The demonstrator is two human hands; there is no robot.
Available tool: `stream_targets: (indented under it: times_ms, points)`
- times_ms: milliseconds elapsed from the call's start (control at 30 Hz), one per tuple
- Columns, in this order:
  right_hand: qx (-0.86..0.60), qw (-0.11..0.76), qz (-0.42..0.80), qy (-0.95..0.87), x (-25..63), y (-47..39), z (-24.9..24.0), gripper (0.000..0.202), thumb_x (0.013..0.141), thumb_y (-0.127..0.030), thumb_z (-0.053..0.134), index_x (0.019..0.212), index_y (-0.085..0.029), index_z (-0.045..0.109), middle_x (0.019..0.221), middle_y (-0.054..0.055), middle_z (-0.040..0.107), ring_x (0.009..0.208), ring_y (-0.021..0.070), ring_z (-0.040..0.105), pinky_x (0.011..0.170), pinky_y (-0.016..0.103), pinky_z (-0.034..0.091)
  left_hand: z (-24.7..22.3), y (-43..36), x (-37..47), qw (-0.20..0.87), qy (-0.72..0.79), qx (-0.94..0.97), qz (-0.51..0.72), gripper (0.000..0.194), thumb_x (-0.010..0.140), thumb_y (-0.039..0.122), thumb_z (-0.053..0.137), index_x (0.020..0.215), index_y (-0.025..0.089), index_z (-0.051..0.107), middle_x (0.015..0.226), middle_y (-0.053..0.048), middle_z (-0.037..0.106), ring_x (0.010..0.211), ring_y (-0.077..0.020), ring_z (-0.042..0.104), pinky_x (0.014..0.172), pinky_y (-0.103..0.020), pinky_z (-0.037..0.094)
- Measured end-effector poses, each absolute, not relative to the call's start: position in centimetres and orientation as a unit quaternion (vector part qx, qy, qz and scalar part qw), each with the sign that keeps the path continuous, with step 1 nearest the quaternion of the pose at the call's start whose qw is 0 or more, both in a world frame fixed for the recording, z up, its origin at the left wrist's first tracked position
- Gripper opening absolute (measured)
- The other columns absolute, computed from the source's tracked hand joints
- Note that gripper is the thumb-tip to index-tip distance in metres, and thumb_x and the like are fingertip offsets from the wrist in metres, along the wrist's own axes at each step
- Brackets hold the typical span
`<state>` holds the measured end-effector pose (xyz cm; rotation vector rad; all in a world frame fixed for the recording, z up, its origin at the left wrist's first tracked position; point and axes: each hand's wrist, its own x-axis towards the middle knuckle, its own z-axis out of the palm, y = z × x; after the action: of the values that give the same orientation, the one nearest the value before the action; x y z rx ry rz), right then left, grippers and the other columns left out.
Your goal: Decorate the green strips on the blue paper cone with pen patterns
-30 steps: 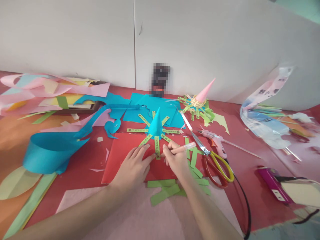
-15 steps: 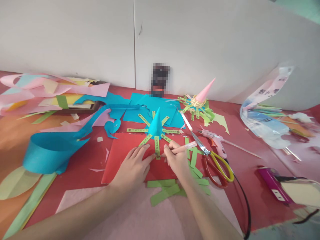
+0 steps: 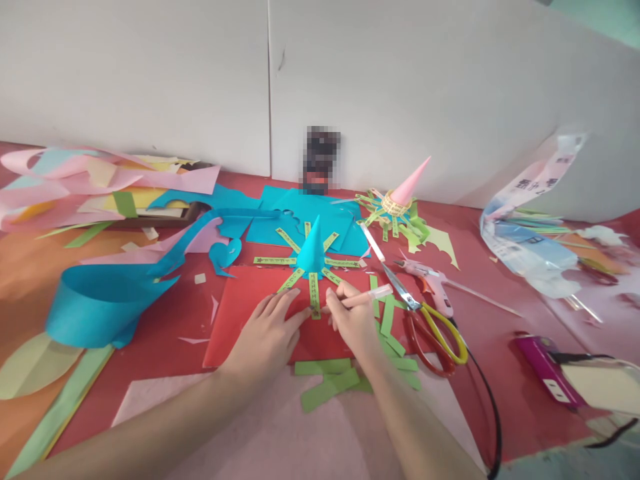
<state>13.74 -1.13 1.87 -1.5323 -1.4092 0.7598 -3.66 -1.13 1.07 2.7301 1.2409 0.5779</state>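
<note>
A blue paper cone (image 3: 313, 248) stands upright with several green strips radiating from its base, marked with dark drawings. My left hand (image 3: 267, 333) lies with its fingers spread, its thumb against the end of the front strip (image 3: 314, 293). Held in my right hand (image 3: 353, 320) is a pink pen (image 3: 367, 296), its tip near that same strip end. Under both hands is a red sheet (image 3: 235, 320). Loose green strips (image 3: 330, 390) lie beside and below my right hand.
Scissors (image 3: 435, 330) and a pink glue gun (image 3: 430, 280) lie on the right, near a purple power strip (image 3: 547, 370). Behind stands a pink cone (image 3: 411, 183). A blue paper band (image 3: 95, 310) sits left; plastic bag (image 3: 530, 247) far right.
The pen's back end has tilted very slightly downward. Both hands otherwise keep their places.
</note>
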Motion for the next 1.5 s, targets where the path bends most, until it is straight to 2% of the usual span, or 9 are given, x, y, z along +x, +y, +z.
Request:
stream_targets:
  times_ms: [200, 367, 567, 900, 1033, 1233, 1300, 1367, 1500]
  points:
    - [-0.635, 0.437, 0.29, -0.567, 13.8, -1.2, 1.7, 0.035, 0.081, -0.028, 0.051, 0.054, -0.023, 0.03, 0.034, -0.009, 0.037, 0.035, 0.0113, 0.049, 0.039, 0.021, 0.036, 1.0, -1.1, -3.6, 0.043, 0.404, 0.894, 0.189, 0.035, 0.086, 0.011, 0.038, 0.11, 0.02, 0.063, 0.123, -0.014, 0.052, 0.112, -0.0277, 0.052, 0.092, -0.046, 0.046]
    - [-0.614, 0.51, 0.336, -0.5, 14.1, -1.0, 1.9, 0.035, 0.083, -0.033, 0.052, 0.055, -0.024, 0.033, 0.031, -0.011, 0.035, 0.032, 0.011, 0.048, 0.042, 0.022, 0.043, 0.9, -1.0, -3.6, 0.062, 0.41, 0.887, 0.201, 0.036, 0.085, 0.01, 0.039, 0.108, 0.022, 0.064, 0.125, -0.012, 0.052, 0.113, -0.0269, 0.051, 0.092, -0.047, 0.045]
    - [-0.604, 0.584, 0.311, -0.444, 15.5, -0.8, 2.9, 0.036, 0.083, -0.034, 0.055, 0.055, -0.023, 0.036, 0.034, -0.01, 0.038, 0.034, 0.0096, 0.046, 0.047, 0.024, 0.045, 1.2, -0.9, -3.7, 0.09, 0.42, 0.872, 0.233, 0.038, 0.084, 0.009, 0.039, 0.112, 0.023, 0.061, 0.125, -0.009, 0.052, 0.11, -0.0244, 0.052, 0.091, -0.044, 0.047]
    - [-0.589, 0.658, 0.299, -0.362, 17.4, -1.0, 4.6, 0.036, 0.083, -0.032, 0.057, 0.052, -0.02, 0.042, 0.034, -0.009, 0.039, 0.034, 0.0078, 0.041, 0.04, 0.021, 0.034, 1.5, -0.7, -3.6, 0.075, 0.413, 0.871, 0.256, 0.031, 0.087, 0.011, 0.037, 0.108, 0.02, 0.058, 0.114, -0.008, 0.055, 0.102, -0.0207, 0.053, 0.09, -0.04, 0.046]
    - [-0.577, 0.665, 0.307, -0.361, 17.6, -1.0, 4.8, 0.036, 0.081, -0.033, 0.059, 0.052, -0.021, 0.041, 0.035, -0.009, 0.04, 0.034, 0.0083, 0.041, 0.04, 0.021, 0.035, 2.0, -1.0, -3.3, 0.047, 0.346, 0.904, 0.248, 0.03, 0.088, 0.009, 0.035, 0.105, 0.018, 0.058, 0.102, -0.008, 0.059, 0.096, -0.0188, 0.055, 0.085, -0.035, 0.047]
    - [-0.574, 0.657, 0.325, -0.363, 17.8, -0.5, 4.0, 0.035, 0.081, -0.035, 0.057, 0.051, -0.02, 0.047, 0.032, -0.008, 0.04, 0.034, 0.0087, 0.041, 0.043, 0.022, 0.038, 3.5, -2.7, -2.7, 0.0, 0.085, 0.982, 0.171, 0.029, 0.09, 0.011, 0.033, 0.109, 0.014, 0.054, 0.075, -0.006, 0.06, 0.069, -0.0156, 0.056, 0.066, -0.03, 0.047]
    - [-0.583, 0.652, 0.323, -0.362, 17.8, -0.4, 3.9, 0.034, 0.081, -0.039, 0.057, 0.054, -0.019, 0.051, 0.034, -0.008, 0.041, 0.037, 0.0093, 0.043, 0.046, 0.022, 0.04, 3.5, -3.0, -2.7, -0.007, 0.054, 0.984, 0.168, 0.029, 0.089, 0.009, 0.032, 0.109, 0.014, 0.054, 0.071, -0.005, 0.059, 0.065, -0.0152, 0.055, 0.062, -0.029, 0.046]
    - [-0.595, 0.644, 0.308, -0.369, 17.7, -0.4, 4.0, 0.032, 0.081, -0.043, 0.056, 0.061, -0.018, 0.056, 0.039, -0.006, 0.047, 0.04, 0.0104, 0.047, 0.047, 0.023, 0.042, 3.3, -3.0, -2.7, 0.013, 0.101, 0.979, 0.175, 0.028, 0.09, 0.012, 0.035, 0.111, 0.014, 0.054, 0.074, -0.005, 0.06, 0.068, -0.0157, 0.056, 0.064, -0.03, 0.045]
    - [-0.611, 0.623, 0.269, -0.407, 17.6, -0.5, 4.3, 0.033, 0.081, -0.049, 0.052, 0.081, -0.017, 0.062, 0.071, 0.004, 0.068, 0.058, 0.0163, 0.06, 0.048, 0.026, 0.047, 3.1, -1.3, -2.9, 0.133, 0.4, 0.876, 0.234, 0.024, 0.091, 0.028, 0.04, 0.103, 0.02, 0.059, 0.087, -0.005, 0.061, 0.082, -0.0172, 0.058, 0.074, -0.031, 0.046]
